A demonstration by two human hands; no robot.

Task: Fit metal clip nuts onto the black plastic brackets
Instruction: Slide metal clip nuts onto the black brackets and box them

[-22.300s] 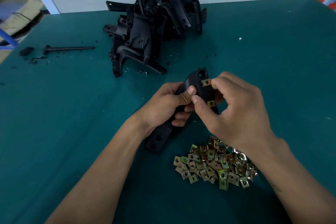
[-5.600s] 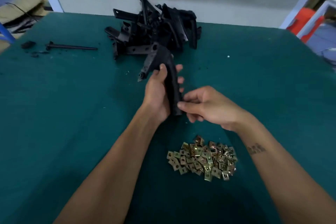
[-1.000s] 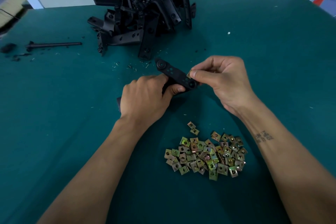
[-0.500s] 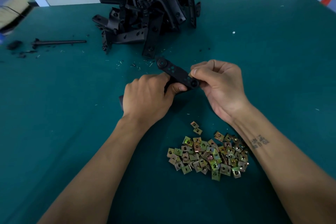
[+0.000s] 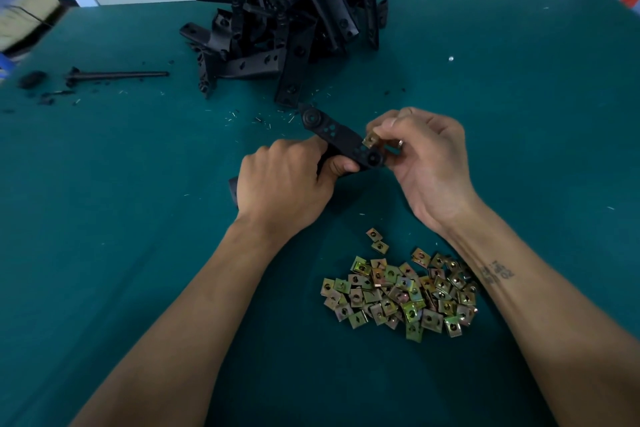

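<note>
The black plastic bracket (image 5: 341, 139), light and stiff by the look of it, is gripped mid-body by the left hand (image 5: 282, 189) over the middle of the tabletop (image 5: 104, 218). The right hand (image 5: 424, 156) pinches a small, springy metal clip nut (image 5: 371, 140) by its sides at the bracket's edge. Half a second ago that nut was hidden behind the fingertips; now it shows.

left hand (image 5: 282, 191) gripping, right hand (image 5: 424, 156) pinching

Before us on the desk (image 5: 519, 114) lie the clip nuts (image 5: 398, 291); the bracket pile (image 5: 287, 21) sits behind, a rod (image 5: 117, 74) far left.
</note>
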